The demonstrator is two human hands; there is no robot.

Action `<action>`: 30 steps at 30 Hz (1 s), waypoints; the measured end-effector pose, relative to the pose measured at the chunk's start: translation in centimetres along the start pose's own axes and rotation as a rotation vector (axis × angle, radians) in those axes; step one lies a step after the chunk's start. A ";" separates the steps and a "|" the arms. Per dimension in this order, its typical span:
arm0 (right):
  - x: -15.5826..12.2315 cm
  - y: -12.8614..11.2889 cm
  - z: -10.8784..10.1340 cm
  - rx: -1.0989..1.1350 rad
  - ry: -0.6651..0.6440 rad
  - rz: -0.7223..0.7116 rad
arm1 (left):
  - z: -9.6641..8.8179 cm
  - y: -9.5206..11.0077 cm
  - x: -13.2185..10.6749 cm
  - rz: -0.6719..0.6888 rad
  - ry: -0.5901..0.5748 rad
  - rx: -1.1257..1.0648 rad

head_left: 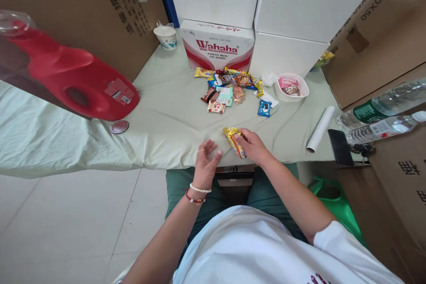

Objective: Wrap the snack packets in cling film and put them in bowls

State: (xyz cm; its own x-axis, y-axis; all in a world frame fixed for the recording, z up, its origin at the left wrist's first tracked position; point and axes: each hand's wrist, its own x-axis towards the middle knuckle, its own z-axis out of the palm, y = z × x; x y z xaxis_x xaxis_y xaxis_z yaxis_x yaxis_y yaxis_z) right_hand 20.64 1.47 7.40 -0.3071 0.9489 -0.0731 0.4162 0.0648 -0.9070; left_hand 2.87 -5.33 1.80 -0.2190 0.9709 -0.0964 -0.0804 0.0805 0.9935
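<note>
My right hand [251,144] grips a yellow wrapped snack packet [234,141] just above the near edge of the cloth-covered table. To its left, my left hand [208,159] holds nothing, its fingers apart and the thumb toward the packet. Beyond both hands lies a heap of wrapped snacks [224,96] in several colours. A blue snack packet [264,108] rests a little apart, on the heap's right. Farther right stands a small white tub [303,90] with pink and brown packets inside.
A large red jug [83,80] and a round lid [120,127] are on the left. A Wahaha carton [218,49] and a paper cup [166,37] stand at the back. On the right are a white roll [320,129], a phone [340,147] and plastic bottles [382,128].
</note>
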 end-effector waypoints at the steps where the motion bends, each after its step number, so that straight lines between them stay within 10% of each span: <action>1: -0.5 0.3 -0.3 0.210 -0.039 0.053 | 1.0 0.1 0.2 -0.053 -0.088 -0.086; 5: -2.9 2.2 -0.1 0.612 0.036 0.179 | 4.7 -0.4 0.9 -0.169 -0.213 -0.246; 12: -3.4 5.9 -3.1 0.468 0.258 0.110 | 9.1 -0.8 1.3 -0.044 -0.303 -0.054; 15: -0.4 6.8 -10.6 0.432 0.439 0.145 | 6.7 -0.5 2.2 0.077 -0.219 0.212; 19: 7.2 7.3 -23.4 0.469 0.800 0.332 | -1.7 -0.6 4.8 0.178 0.122 0.727; 22: 13.7 7.2 -30.0 0.399 0.837 0.447 | -7.5 -1.3 6.3 0.278 0.291 1.032; 25: 19.2 7.1 -32.3 0.236 0.789 0.456 | -9.6 -2.4 6.6 0.385 0.341 1.146; 30: 23.7 8.7 -30.4 -0.300 0.500 0.491 | -8.6 -3.6 6.0 0.515 0.424 1.184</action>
State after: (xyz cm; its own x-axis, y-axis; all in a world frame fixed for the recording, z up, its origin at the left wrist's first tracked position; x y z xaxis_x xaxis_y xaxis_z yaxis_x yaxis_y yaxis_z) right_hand 42.98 33.92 10.35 0.3682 0.9126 -0.1775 0.6415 -0.3876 -0.6620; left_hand -6.47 -1.72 -2.92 -0.2676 0.8235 0.5002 0.9299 0.0848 0.3578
